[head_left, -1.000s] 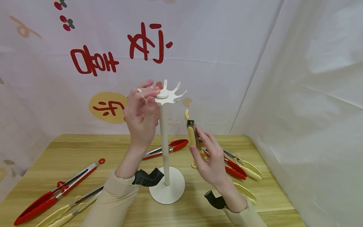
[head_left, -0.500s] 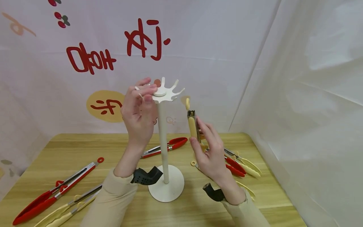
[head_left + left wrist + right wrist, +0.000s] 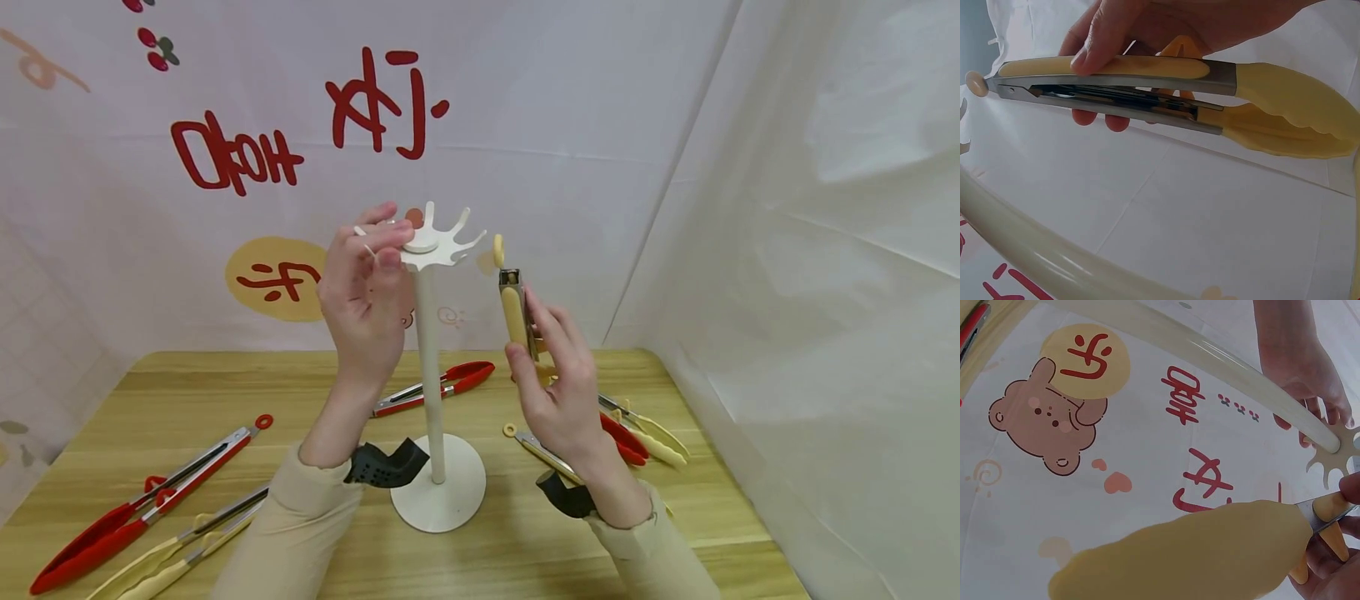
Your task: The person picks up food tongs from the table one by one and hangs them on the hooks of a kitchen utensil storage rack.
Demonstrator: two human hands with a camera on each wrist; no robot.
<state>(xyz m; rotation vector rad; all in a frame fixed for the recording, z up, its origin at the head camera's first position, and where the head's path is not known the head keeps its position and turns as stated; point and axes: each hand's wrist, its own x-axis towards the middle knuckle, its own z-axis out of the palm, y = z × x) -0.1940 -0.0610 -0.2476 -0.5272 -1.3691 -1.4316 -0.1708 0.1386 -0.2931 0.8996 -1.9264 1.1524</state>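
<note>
A white stand rises from a round base, with a crown of curved hooks on top. My left hand pinches the left side of that crown, fingers over it and thumb at its near edge. To the right of the pole, my right hand grips yellow-and-steel tongs by the handle. Their hanging ring points up, beside the right-hand hooks and apart from them. In the left wrist view the yellow scalloped tips are slightly apart.
Red tongs and yellow tongs lie on the left of the wooden table. Other red tongs lie behind the pole. More yellow tongs and red tongs lie at right, partly behind my right arm.
My right hand has raised the yellow tongs, bringing their ring up to hook height. My left hand keeps its hold on the crown. The head view has shifted slightly.
</note>
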